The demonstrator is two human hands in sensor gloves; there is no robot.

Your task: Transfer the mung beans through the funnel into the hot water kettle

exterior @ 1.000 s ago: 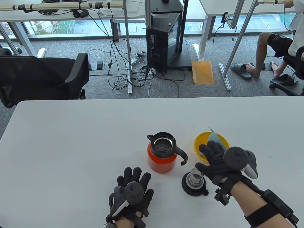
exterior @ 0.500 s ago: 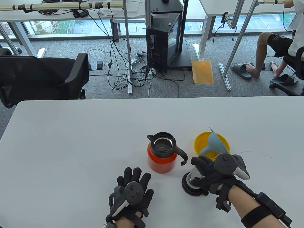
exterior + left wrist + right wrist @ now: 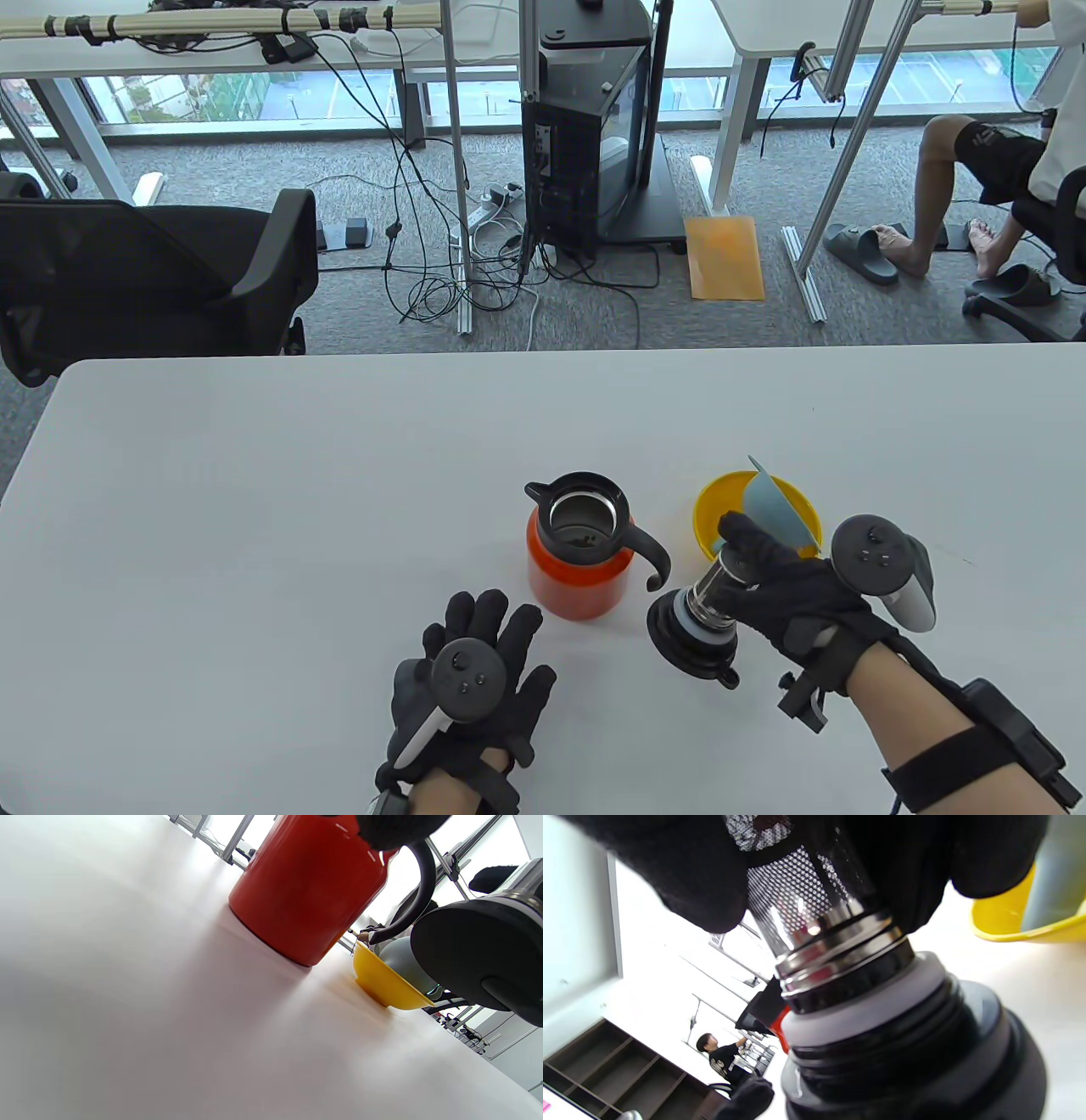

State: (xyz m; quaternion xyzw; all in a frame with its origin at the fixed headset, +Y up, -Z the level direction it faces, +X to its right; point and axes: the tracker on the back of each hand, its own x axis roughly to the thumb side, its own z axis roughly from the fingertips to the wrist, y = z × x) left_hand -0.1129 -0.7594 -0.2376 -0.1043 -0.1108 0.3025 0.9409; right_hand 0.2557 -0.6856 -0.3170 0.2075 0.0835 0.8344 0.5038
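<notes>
An orange kettle (image 3: pixel 570 586) with a black rim and handle stands open at mid table, with a few dark beans at its bottom. It also shows in the left wrist view (image 3: pixel 309 887). A yellow bowl (image 3: pixel 711 509) to its right holds a pale blue funnel (image 3: pixel 776 505). My right hand (image 3: pixel 785 581) grips the kettle lid (image 3: pixel 697 624) by its mesh strainer tube and holds it tilted above the table; the right wrist view shows the lid (image 3: pixel 903 1039) close up. My left hand (image 3: pixel 475 679) rests flat on the table in front of the kettle, fingers spread, holding nothing.
The white table (image 3: pixel 254 509) stretches wide to the left and back. Beyond its far edge are a black office chair (image 3: pixel 161 280), cables and a black computer tower (image 3: pixel 594 144) on the floor.
My right hand left the funnel in the bowl, came down on the lid, gripped its strainer tube and lifted it tilted off the table. My left hand shifted slightly.
</notes>
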